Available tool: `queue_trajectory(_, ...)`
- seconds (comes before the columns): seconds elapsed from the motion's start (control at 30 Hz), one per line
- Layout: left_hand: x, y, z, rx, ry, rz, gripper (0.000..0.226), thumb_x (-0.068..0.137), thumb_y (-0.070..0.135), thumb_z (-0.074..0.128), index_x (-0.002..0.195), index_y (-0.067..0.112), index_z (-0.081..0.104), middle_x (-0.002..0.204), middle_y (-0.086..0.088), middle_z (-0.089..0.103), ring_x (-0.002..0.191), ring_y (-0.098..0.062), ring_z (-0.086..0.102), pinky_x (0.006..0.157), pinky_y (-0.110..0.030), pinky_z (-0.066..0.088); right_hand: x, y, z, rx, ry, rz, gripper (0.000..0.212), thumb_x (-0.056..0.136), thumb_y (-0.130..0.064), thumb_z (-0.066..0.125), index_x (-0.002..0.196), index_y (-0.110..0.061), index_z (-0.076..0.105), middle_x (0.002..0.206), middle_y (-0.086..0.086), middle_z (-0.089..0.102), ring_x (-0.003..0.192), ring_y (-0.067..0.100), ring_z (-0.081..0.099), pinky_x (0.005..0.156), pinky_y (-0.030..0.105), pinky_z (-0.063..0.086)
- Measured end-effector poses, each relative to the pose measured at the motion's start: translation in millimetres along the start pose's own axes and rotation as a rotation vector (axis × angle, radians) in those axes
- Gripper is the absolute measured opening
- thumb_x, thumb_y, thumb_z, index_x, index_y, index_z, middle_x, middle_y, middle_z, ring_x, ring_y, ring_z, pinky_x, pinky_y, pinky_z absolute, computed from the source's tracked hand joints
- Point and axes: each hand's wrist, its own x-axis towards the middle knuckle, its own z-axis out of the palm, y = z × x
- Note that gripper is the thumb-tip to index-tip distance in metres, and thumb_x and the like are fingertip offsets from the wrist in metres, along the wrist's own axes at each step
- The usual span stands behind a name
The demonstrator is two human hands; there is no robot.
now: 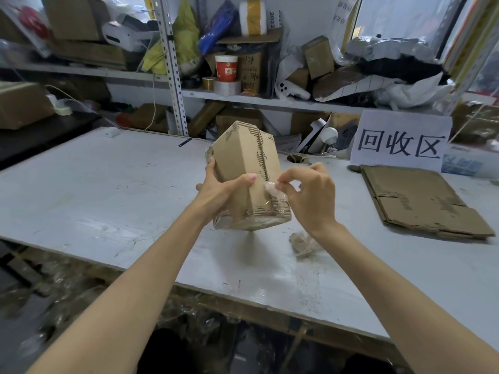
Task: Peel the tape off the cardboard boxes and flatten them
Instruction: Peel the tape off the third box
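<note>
The left hand (220,190) grips a cardboard box (247,168), held tilted in the air above the grey table (108,201). The right hand (310,195) pinches a strip of clear tape (275,191), seemingly lifted from the box's near corner. A crumpled tape wad (303,244) lies on the table below, and flattened cardboard (421,201) lies well to the right.

- A cluttered packing or recycling storeroom.
- Slotted-metal shelving (172,76) is crammed with cardboard boxes (75,17), tape rolls (226,87) and plastic mailer bags (388,47).
- A paper sign (399,141) reading 回收区 stands on the scuffed white worktable (108,198), behind flattened cardboard (421,201).
</note>
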Motion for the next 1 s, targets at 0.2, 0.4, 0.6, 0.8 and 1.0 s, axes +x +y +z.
queue_trajectory(0.2,-9.1,3.5,-1.1,0.097,-0.032,-0.040,0.153,0.025,0.083,0.081,0.146,0.058,-0.009,0.145,-0.008,0.035,0.125,-0.033,0.049,0.095,-0.053,0.052,-2.8,6.1,-2.4,0.101,-0.242,-0.124,0.026,0.072,-0.021,0.082,0.087,-0.007,0.067,0.088,0.001,0.066,0.070,0.013,0.060,0.064,0.029,0.051)
queue_trajectory(0.4,-18.7,10.2,6.6,0.145,0.014,-0.006,0.148,0.038,0.065,0.086,0.153,0.046,-0.006,0.146,-0.008,0.026,0.132,-0.030,0.039,0.104,-0.053,0.045,6.9,7.0,-15.5,0.130,-0.381,0.057,0.017,0.072,0.002,0.075,0.075,-0.013,0.065,0.073,-0.004,0.066,0.068,0.012,0.061,0.064,0.028,0.050)
queue_trajectory(0.6,-23.8,13.0,18.8,0.196,0.063,-0.003,0.148,0.036,0.067,0.083,0.152,0.047,-0.006,0.143,-0.008,0.023,0.133,-0.034,0.034,0.108,-0.057,0.040,11.2,6.1,-35.6,0.102,-0.677,0.029,0.024,0.078,0.005,0.068,0.085,-0.018,0.068,0.089,0.003,0.065,0.077,0.017,0.062,0.074,0.035,0.056)
queue_trajectory(0.8,-24.8,16.8,23.2,0.185,0.130,-0.069,0.152,0.027,0.071,0.080,0.150,0.047,-0.007,0.141,-0.008,0.024,0.134,-0.037,0.034,0.106,-0.059,0.041,-11.2,0.0,-23.8,0.117,-0.357,-0.066,0.038,0.080,-0.021,0.074,0.117,-0.012,0.067,0.113,0.004,0.061,0.096,0.018,0.062,0.087,0.037,0.052)
queue_trajectory(1.0,-27.2,17.7,22.5,0.204,0.143,-0.103,0.151,0.027,0.073,0.077,0.149,0.048,-0.009,0.137,-0.007,0.025,0.132,-0.037,0.035,0.104,-0.059,0.041,-26.2,-2.3,-2.2,0.058,-0.209,-0.003,0.015,0.073,-0.021,0.080,0.077,-0.012,0.069,0.082,0.000,0.065,0.075,0.022,0.060,0.064,0.032,0.045)
